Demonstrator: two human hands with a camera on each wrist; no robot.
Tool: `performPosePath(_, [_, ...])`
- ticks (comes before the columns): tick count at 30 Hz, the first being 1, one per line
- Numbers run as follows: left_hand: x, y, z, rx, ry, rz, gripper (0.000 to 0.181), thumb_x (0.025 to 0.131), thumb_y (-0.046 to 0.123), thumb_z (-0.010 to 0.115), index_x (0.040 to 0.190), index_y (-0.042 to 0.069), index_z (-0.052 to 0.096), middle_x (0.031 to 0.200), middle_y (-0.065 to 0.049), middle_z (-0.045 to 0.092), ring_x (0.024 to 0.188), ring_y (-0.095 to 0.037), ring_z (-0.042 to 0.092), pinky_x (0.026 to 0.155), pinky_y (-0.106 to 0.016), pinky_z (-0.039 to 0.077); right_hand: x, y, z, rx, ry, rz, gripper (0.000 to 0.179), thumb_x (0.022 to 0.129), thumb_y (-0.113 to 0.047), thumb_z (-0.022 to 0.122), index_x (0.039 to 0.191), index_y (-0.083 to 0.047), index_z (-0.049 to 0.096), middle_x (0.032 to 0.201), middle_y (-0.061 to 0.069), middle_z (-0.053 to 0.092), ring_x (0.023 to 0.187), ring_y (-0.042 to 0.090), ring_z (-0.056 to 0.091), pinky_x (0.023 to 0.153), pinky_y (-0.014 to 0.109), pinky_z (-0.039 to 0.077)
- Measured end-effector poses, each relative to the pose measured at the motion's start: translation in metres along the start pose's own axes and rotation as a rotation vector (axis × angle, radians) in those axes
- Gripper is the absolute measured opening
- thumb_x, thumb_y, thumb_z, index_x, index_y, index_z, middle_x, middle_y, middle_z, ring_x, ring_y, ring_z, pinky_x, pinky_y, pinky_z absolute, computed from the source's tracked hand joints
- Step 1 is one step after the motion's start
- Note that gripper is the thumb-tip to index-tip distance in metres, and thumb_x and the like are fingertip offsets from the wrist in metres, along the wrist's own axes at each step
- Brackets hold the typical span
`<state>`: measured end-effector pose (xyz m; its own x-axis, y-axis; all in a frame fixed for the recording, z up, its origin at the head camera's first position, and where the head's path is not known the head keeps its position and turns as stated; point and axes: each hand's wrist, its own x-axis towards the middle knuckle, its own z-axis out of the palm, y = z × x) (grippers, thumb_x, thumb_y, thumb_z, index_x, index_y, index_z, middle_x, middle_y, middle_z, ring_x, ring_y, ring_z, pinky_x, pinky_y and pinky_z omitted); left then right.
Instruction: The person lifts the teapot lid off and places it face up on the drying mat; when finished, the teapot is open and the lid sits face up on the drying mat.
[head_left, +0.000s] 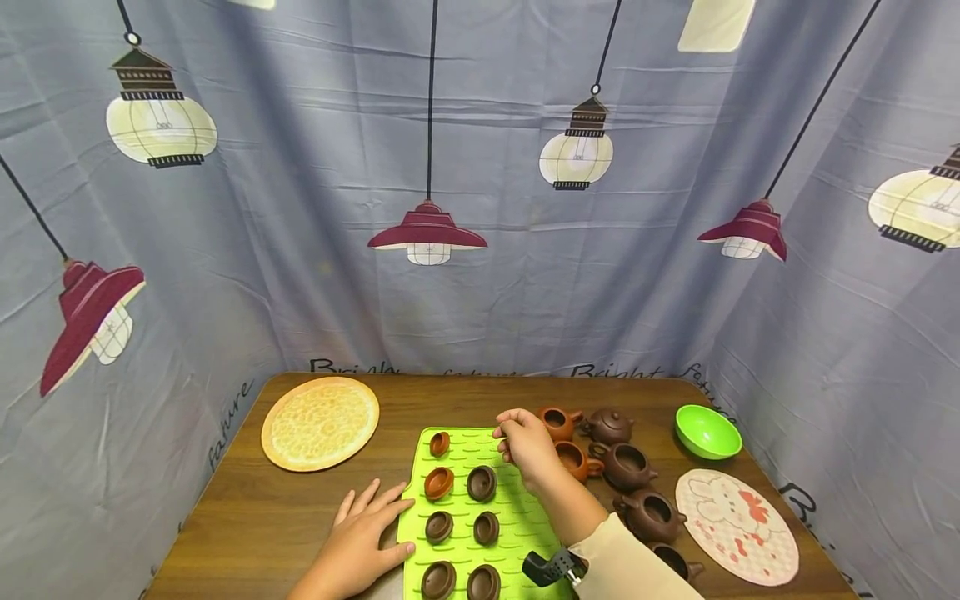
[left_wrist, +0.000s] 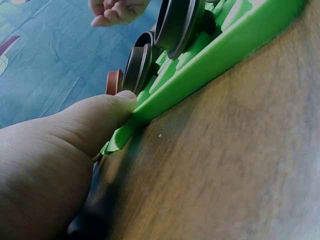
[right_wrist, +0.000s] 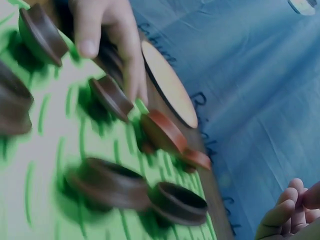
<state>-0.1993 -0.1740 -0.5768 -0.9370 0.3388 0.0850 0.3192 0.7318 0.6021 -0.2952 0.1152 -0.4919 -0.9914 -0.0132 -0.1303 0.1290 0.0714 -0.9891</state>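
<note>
My left hand (head_left: 363, 542) lies with spread fingers at the left edge of the green ridged mat (head_left: 525, 521); its thumb (left_wrist: 112, 107) touches the rim. Several small teapot lids stand tilted in the mat in two columns, such as an orange-brown lid (head_left: 438, 482) and a dark brown lid (head_left: 482, 483). Over the mat's far right part is my right hand (head_left: 528, 446), its fingers curled and the thumb near the fingertips. Nothing shows in it, in the right wrist view (right_wrist: 292, 212) either. Beside it are an orange-brown lidless teapot (head_left: 573, 458) and a dark teapot (head_left: 609, 425) with its lid on.
More dark lidless teapots, among them one teapot (head_left: 628, 465), line the mat's right side. Farther right are a green bowl (head_left: 708, 432) and a round rabbit-print mat (head_left: 738, 525). A round yellow mat (head_left: 321, 423) lies at the back left of the wooden table (head_left: 240, 517).
</note>
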Motion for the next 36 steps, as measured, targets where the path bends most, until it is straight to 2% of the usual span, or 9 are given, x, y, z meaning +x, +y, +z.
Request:
performPosePath(10, [-0.003,0.001,0.0,-0.005,-0.016,-0.014,0.069,0.089,0.059,0.076,0.144,0.02,0.063,0.165,-0.002,0.044,0.156,-0.05,0.024,0.119,-0.077,0.001,0.008,0.002,-0.044,-0.063,0.068,0.013,0.017,0.108,-0.009,0.046,0.114,-0.002,0.06,0.094,0.011,0.063,0.069,0.017,0.054,0.058,0.026,0.046])
performPosePath(16, [-0.002,0.002,0.0,-0.001,-0.023,-0.016,0.069,0.089,0.06,0.075,0.144,0.02,0.063,0.165,-0.002,0.044,0.156,-0.05,0.024,0.119,-0.076,0.001,0.015,0.006,-0.077,-0.075,0.116,0.051,0.025,0.106,-0.01,0.047,0.125,0.002,0.057,0.098,0.012,0.063,0.071,0.016,0.053,0.059,0.025,0.047])
performPosePath(21, [-0.001,0.002,0.001,0.005,-0.011,-0.015,0.069,0.089,0.061,0.075,0.144,0.021,0.063,0.165,-0.001,0.044,0.157,-0.049,0.024,0.119,-0.078,0.0,0.018,0.005,-0.105,-0.192,0.116,0.045,0.03,0.108,-0.016,0.049,0.131,0.002,0.055,0.106,0.015,0.062,0.077,0.019,0.058,0.065,0.029,0.051])
performPosePath(26, [-0.001,0.002,0.002,0.01,-0.011,-0.015,0.07,0.089,0.061,0.075,0.144,0.021,0.063,0.166,-0.001,0.044,0.157,-0.049,0.023,0.119,-0.077,0.0,0.021,0.004,-0.131,-0.318,0.106,0.025,0.032,0.108,-0.017,0.053,0.133,0.003,0.052,0.109,0.021,0.061,0.079,0.024,0.061,0.065,0.034,0.053])
performPosePath(31, [-0.001,0.002,0.001,0.009,-0.012,-0.019,0.07,0.089,0.06,0.076,0.144,0.021,0.063,0.165,-0.001,0.044,0.157,-0.049,0.023,0.119,-0.078,0.0,0.029,0.006,-0.157,-0.441,0.154,-0.009,0.037,0.106,-0.016,0.054,0.135,0.006,0.05,0.111,0.022,0.06,0.084,0.027,0.062,0.065,0.033,0.052])
performPosePath(36, [0.001,0.0,0.004,0.014,0.013,-0.016,0.066,0.089,0.059,0.076,0.143,0.021,0.065,0.164,-0.001,0.046,0.156,-0.048,0.025,0.12,-0.079,0.001,0.037,0.008,-0.18,-0.545,0.195,-0.012,0.039,0.104,-0.017,0.057,0.134,0.006,0.049,0.114,0.024,0.062,0.095,0.032,0.063,0.073,0.037,0.052])
